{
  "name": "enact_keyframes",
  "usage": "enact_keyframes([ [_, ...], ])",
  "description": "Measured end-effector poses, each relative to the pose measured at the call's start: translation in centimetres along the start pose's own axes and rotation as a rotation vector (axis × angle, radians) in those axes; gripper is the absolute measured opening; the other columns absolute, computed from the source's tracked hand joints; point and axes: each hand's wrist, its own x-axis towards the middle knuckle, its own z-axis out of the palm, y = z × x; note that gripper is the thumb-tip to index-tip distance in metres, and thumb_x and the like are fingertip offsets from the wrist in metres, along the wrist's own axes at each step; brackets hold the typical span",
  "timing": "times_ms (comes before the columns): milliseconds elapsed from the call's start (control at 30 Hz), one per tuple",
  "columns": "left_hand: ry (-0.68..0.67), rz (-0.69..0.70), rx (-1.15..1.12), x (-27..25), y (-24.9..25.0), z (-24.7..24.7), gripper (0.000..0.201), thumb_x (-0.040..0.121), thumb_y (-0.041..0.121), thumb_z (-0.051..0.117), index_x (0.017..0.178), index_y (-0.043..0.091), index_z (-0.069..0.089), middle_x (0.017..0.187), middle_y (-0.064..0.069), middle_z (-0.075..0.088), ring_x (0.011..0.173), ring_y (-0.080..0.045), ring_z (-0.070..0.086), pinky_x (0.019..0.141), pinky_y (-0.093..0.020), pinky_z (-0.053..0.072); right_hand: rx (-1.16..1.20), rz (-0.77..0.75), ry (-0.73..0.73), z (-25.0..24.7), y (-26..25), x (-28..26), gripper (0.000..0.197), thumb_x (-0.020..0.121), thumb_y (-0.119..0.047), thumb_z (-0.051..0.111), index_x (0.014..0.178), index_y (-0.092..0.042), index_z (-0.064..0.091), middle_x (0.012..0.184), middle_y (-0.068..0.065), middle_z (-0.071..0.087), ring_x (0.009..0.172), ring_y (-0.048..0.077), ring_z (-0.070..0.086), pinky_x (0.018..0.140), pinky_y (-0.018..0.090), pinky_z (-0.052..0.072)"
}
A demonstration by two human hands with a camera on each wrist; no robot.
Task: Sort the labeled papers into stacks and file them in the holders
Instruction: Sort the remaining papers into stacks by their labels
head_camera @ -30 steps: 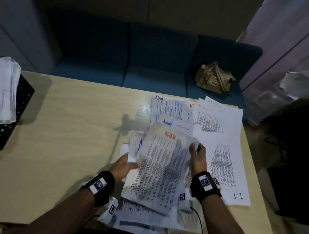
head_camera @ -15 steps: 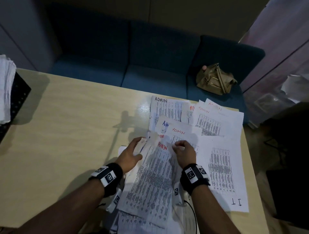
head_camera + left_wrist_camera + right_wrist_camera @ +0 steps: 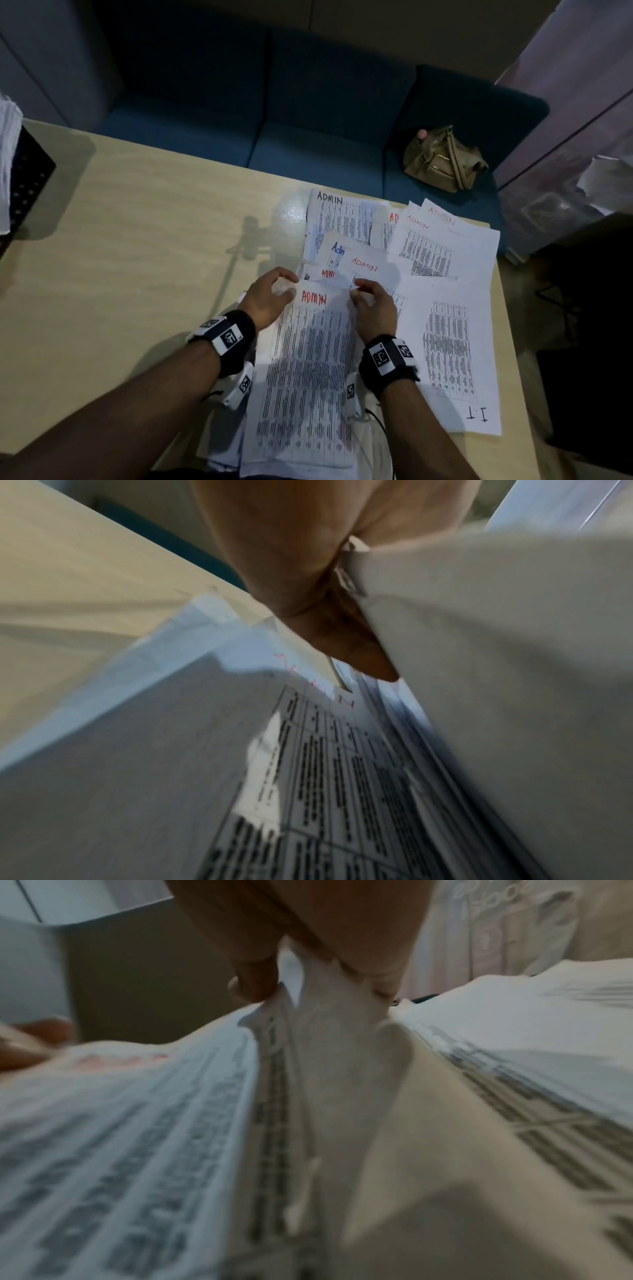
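A sheet marked ADMIN in red [image 3: 313, 349] tops a stack of printed papers at the table's near edge. My left hand [image 3: 274, 294] pinches its top left corner, and my right hand [image 3: 371, 301] pinches its top right corner. The left wrist view shows my left hand [image 3: 329, 593] clamped on the paper's edge [image 3: 479, 669]. In the right wrist view, my right hand [image 3: 308, 969] grips the crumpled corner [image 3: 318, 1031]. More ADMIN sheets [image 3: 363, 270] lie fanned behind. A sheet marked I.T [image 3: 448, 353] lies to the right.
A black mesh holder [image 3: 27, 178] stuffed with white papers stands at the table's far left. Bare wooden table [image 3: 120, 257] spreads to the left of the stack. A blue sofa [image 3: 308, 137] with a tan handbag [image 3: 442, 159] sits beyond the far edge.
The red ADMIN sheet, tilted and lifted a second ago, now lies squared on the near stack. Both hands moved up to its top corners.
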Motion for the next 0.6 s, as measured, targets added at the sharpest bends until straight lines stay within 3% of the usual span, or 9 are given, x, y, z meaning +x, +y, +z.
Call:
enact_keyframes([
  [100,-0.025,-0.029,-0.115,-0.7,-0.3,-0.4,0.03,0.083,0.005,0.057,0.07,0.032,0.057,0.093,0.002,0.069,0.094,-0.038,0.067,0.069,-0.043,0.051,-0.003,0.037,0.065,-0.6,1.3,0.1,0.038,0.091,-0.026,0.06,0.128,-0.016,0.055,0.12,0.005,0.057,0.113,0.021,0.053,0.094,0.033,0.045],
  [167,-0.029,-0.009,-0.156,-1.4,-0.6,-0.2,0.028,0.08,0.005,0.057,0.07,0.031,0.056,0.085,0.009,0.068,0.093,-0.032,0.066,0.069,-0.038,0.05,0.006,0.003,0.022,-0.3,2.0,-0.2,0.038,0.095,-0.028,0.053,0.13,-0.015,0.053,0.128,0.007,0.056,0.12,0.021,0.05,0.102,0.037,0.042],
  [267,0.001,0.018,-0.249,-2.3,-1.2,0.4,0.029,0.08,0.007,0.068,0.099,0.026,0.058,0.099,0.004,0.065,0.093,-0.023,0.065,0.075,-0.028,0.055,0.038,-0.016,-0.041,0.1,2.1,-0.8,0.02,0.096,-0.02,0.052,0.112,-0.019,0.063,0.113,0.001,0.065,0.11,0.017,0.058,0.091,0.027,0.045],
  [333,-0.023,0.003,-0.301,-3.2,-1.6,0.9,0.052,0.08,0.011,0.073,0.124,0.025,0.05,0.113,0.004,0.062,0.1,-0.018,0.065,0.084,-0.03,0.056,0.078,0.0,-0.027,0.1,2.0,-1.1,0.016,0.094,-0.012,0.053,0.098,-0.021,0.067,0.1,-0.002,0.068,0.101,0.017,0.063,0.089,0.029,0.05],
  [433,-0.063,-0.088,-0.225,-4.8,-2.3,1.4,0.049,0.082,0.02,0.074,0.125,0.028,0.052,0.114,0.008,0.067,0.106,-0.01,0.064,0.094,-0.032,0.051,0.065,-0.014,0.0,-0.3,1.5,-1.1,0.017,0.094,-0.015,0.053,0.098,-0.023,0.068,0.1,-0.002,0.069,0.099,0.016,0.062,0.089,0.028,0.049],
  [500,-0.082,-0.11,-0.099,-5.5,-3.1,1.1,0.044,0.082,0.037,0.071,0.123,0.03,0.055,0.118,0.012,0.068,0.112,-0.008,0.061,0.103,-0.039,0.045,0.052,0.022,0.004,-1.0,1.7,-1.0,0.021,0.096,-0.026,0.051,0.106,-0.02,0.068,0.109,-0.003,0.065,0.102,0.013,0.058,0.088,0.025,0.044],
  [567,-0.073,-0.131,0.005,-5.7,-4.1,0.3,0.066,0.078,0.054,0.068,0.134,0.025,0.049,0.13,0.006,0.061,0.122,-0.014,0.055,0.107,-0.043,0.04,-0.045,0.078,0.163,-2.1,2.9,-0.6,0.032,0.096,-0.038,0.049,0.114,-0.017,0.065,0.117,-0.001,0.062,0.102,0.017,0.058,0.09,0.029,0.044],
  [600,-0.052,-0.137,0.038,-5.6,-4.4,-0.3,0.067,0.08,0.051,0.067,0.136,0.02,0.048,0.133,0.001,0.059,0.123,-0.018,0.054,0.107,-0.043,0.04,-0.136,0.131,0.268,-2.8,3.7,-0.5,0.039,0.093,-0.043,0.052,0.117,-0.015,0.063,0.12,0.007,0.062,0.104,0.023,0.06,0.092,0.034,0.047],
])
